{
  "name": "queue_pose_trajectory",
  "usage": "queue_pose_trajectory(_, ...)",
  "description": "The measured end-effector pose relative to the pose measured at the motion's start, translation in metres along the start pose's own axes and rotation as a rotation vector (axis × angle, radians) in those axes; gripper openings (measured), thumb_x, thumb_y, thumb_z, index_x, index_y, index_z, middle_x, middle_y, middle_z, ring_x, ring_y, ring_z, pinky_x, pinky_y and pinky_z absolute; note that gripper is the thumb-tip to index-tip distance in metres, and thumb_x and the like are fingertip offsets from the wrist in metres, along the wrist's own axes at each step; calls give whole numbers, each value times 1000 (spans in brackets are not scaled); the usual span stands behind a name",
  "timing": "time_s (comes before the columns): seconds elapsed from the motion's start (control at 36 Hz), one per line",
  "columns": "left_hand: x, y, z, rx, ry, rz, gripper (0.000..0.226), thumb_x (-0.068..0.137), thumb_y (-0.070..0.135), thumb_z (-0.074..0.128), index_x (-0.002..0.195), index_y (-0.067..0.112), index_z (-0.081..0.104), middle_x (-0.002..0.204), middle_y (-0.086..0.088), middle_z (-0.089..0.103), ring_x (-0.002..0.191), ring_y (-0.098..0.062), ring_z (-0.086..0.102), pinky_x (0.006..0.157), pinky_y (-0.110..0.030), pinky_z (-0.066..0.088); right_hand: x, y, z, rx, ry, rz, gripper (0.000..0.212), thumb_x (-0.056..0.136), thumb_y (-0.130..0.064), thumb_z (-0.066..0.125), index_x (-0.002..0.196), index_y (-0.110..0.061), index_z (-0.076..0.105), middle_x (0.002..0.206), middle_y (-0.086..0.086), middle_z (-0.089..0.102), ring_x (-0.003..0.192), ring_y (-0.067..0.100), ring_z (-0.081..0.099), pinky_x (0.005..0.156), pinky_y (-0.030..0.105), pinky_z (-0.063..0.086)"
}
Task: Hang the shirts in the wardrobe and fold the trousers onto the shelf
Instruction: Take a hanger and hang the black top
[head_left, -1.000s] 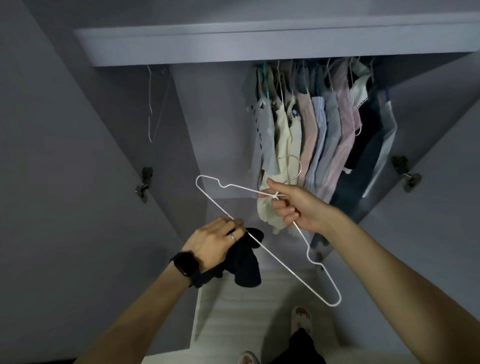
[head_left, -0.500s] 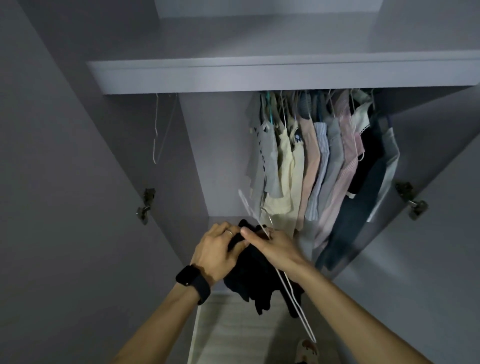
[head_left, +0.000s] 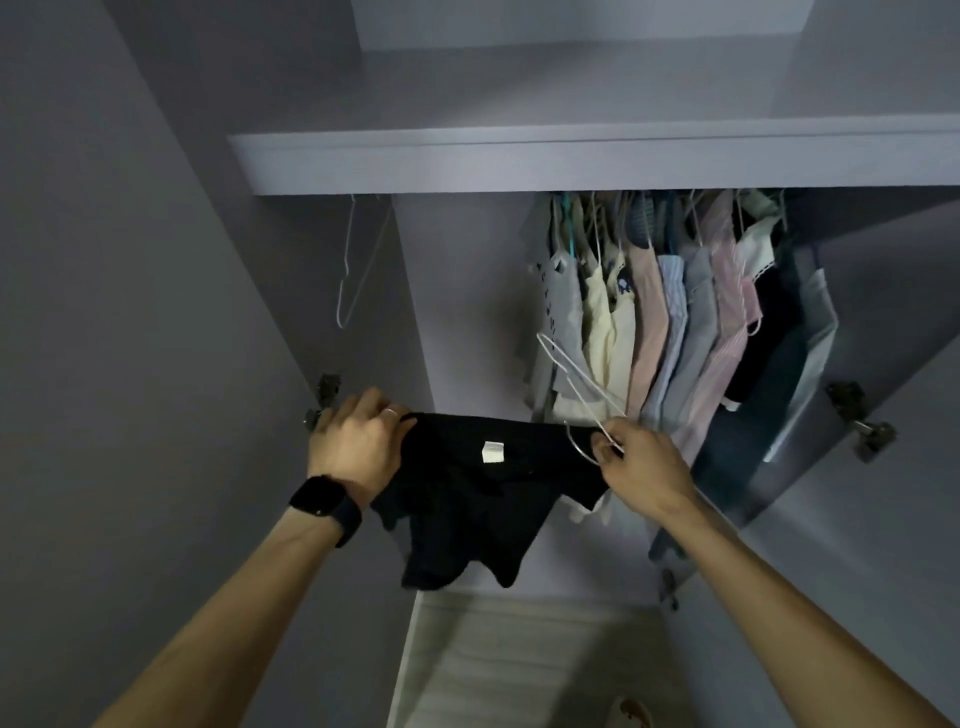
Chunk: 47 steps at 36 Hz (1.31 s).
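Gripped at its left edge by the left hand (head_left: 358, 447) and at its right by the right hand (head_left: 641, 470), which also pinched a white wire hanger (head_left: 574, 387), the black shirt (head_left: 483, 499) stretched below the wardrobe shelf (head_left: 571, 161).

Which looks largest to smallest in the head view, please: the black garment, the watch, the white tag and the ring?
1. black garment
2. watch
3. white tag
4. ring
The watch is nearer the camera than the tag, but its lead looks clear.
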<state>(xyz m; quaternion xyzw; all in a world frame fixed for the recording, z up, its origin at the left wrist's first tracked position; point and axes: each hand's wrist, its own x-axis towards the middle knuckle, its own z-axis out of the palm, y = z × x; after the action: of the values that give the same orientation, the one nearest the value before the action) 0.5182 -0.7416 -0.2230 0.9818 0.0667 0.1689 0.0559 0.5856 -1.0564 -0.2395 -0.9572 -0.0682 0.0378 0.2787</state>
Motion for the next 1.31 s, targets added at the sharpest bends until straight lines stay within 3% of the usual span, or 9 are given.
queue_pose_trajectory(0.19,33,29,-36,-380,-55,-28,25,100,39,54,112,23,70,106,-1,65,98,-26,63,79,-35,50,-4,3,-10,96,46,69,22,97,-30,50,112,-38,64,100,-9,68,93,19,63,82,37,54)
queue_pose_trajectory(0.36,60,64,-60,-536,-75,25,10,101,34,55,93,33,61,92,6,66,90,-18,62,79,-34,49,-14,-3,-37,579,346,293,39,98,-43,51,75,-15,63,74,-1,65,78,22,61,69,34,42)
queue_pose_trajectory(0.47,74,76,-68,-526,-85,106,12,101,30,55,103,27,66,98,5,69,96,-17,63,86,-35,50,-19,-23,-68,954,533,356,59,103,-58,36,55,-23,34,47,-7,34,45,13,32,53,30,27)
queue_pose_trajectory(0.61,90,82,-77,-420,-127,214,17,101,33,54,110,27,67,104,2,68,100,-19,63,91,-39,50,-15,-60,-120,1474,570,317,45,98,-38,58,60,-26,37,49,-8,25,42,8,19,40,23,16)
queue_pose_trajectory(0.72,98,90,-90,-436,-133,266,17,102,34,55,109,27,68,103,3,68,100,-18,63,90,-33,48,-10,-97,-142,1749,537,112,38,99,-21,52,62,-21,43,48,-9,26,42,8,18,38,22,15)
queue_pose_trajectory(0.81,104,97,-105,-495,-140,290,15,101,30,56,107,25,69,99,10,68,97,-11,63,82,-17,43,4,-120,-138,1765,509,47,20,99,-13,49,81,-13,58,49,-9,28,42,6,20,39,21,15)
queue_pose_trajectory(0.92,106,99,-127,-616,-152,277,11,101,28,59,103,29,70,96,16,71,93,1,64,79,-5,42,32,-124,-108,1563,512,37,14,78,-19,58,73,-6,56,49,-6,28,43,8,22,41,22,18)
queue_pose_trajectory(1.11,109,68,-144,-801,-191,204,13,100,26,62,92,27,72,89,4,73,89,-16,69,90,-41,53,74,-84,-49,1402,292,204,31,92,-14,56,61,-9,51,47,-3,28,41,11,23,43,22,17)
queue_pose_trajectory(1.31,96,56,-125,-866,-176,71,15,101,23,59,96,15,71,92,-7,73,89,-20,70,91,-46,54,86,-111,-50,1740,193,221,37,89,-5,40,57,-20,31,44,-7,22,35,9,15,39,21,8)
